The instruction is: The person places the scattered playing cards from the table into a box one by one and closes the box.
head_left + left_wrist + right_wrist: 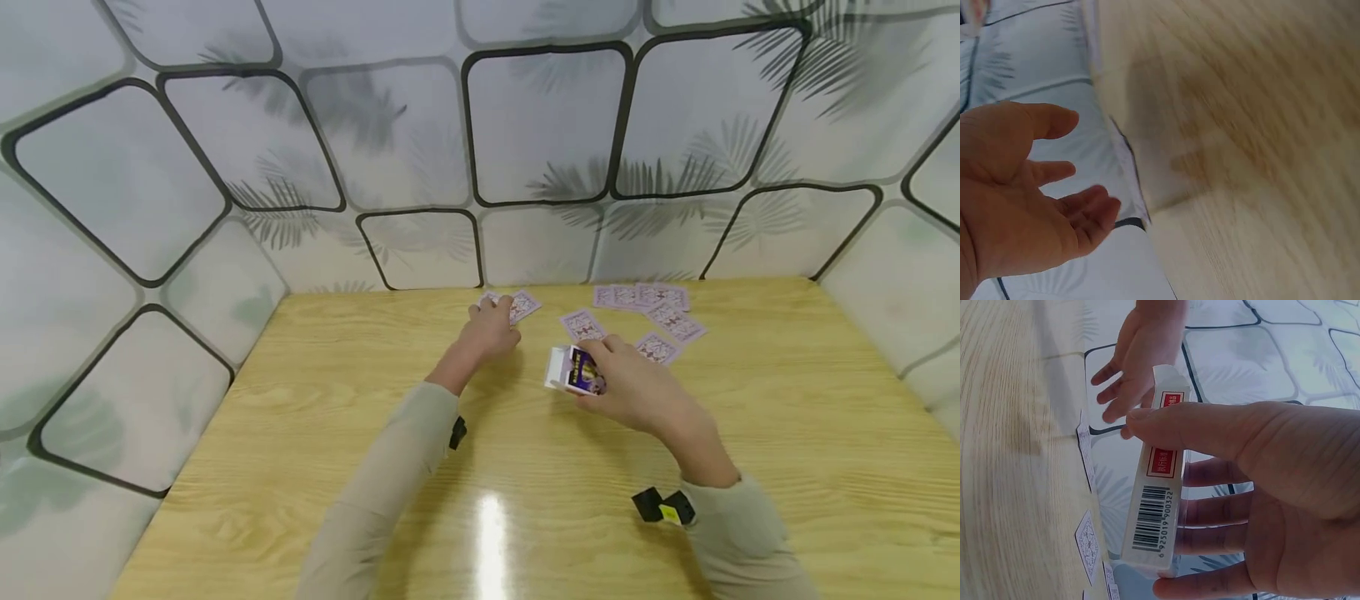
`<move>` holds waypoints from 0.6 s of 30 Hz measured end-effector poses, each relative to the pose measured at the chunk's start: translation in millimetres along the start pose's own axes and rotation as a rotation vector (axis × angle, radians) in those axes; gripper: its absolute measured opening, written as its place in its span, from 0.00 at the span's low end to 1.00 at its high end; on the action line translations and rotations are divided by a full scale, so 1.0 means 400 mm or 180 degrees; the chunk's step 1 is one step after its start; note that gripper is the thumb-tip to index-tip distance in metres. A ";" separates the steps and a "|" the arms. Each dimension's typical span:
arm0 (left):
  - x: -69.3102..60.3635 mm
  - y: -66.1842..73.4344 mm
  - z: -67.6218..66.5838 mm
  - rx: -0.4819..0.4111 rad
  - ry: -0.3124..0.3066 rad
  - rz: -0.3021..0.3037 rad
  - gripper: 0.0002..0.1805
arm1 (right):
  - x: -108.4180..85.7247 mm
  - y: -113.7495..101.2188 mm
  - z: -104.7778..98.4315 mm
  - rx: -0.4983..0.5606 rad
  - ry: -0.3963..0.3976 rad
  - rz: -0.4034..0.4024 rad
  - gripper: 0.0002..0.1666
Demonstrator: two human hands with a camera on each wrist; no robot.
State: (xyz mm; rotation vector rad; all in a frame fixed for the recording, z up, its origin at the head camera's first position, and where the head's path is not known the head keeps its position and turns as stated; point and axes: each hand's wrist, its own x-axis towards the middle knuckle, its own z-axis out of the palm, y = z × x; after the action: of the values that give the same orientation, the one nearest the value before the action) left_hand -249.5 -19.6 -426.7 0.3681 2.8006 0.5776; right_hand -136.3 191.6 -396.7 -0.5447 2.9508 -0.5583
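Note:
My right hand point(641, 387) grips a small card box point(585, 372) in the head view, its white flap open on the left side. The right wrist view shows the thumb on the narrow side of the box point(1157, 494), above a barcode, with the fingers behind. My left hand point(490, 331) is over two patterned cards point(523, 306) near the table's back edge. In the left wrist view that hand point(1029, 187) has its fingers loosely bent and apart, holding nothing, above the table and beside a card point(1127, 169).
Several face-down cards point(671, 321) lie spread at the back right of the wooden table point(337, 375), one point(582, 325) just behind the box. A patterned cloth wall point(547, 125) rises behind and at both sides.

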 end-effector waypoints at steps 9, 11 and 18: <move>0.035 -0.018 0.027 0.0836 -0.0310 -0.0260 0.30 | 0.003 -0.008 0.009 0.0085 0.0039 -0.0043 0.42; 0.036 -0.021 0.034 0.0843 -0.0269 -0.0203 0.30 | 0.002 -0.008 0.008 0.0071 0.0060 -0.0048 0.42; 0.043 -0.035 0.059 0.0854 -0.0032 -0.0103 0.20 | -0.003 -0.001 0.002 0.0006 0.0103 -0.0067 0.43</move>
State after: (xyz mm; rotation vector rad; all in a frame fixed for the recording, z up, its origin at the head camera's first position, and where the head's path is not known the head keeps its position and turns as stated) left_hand -261.3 -18.9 -456.8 0.3746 2.8728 0.1909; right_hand -135.0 191.5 -397.4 -0.5728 2.9781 -0.5774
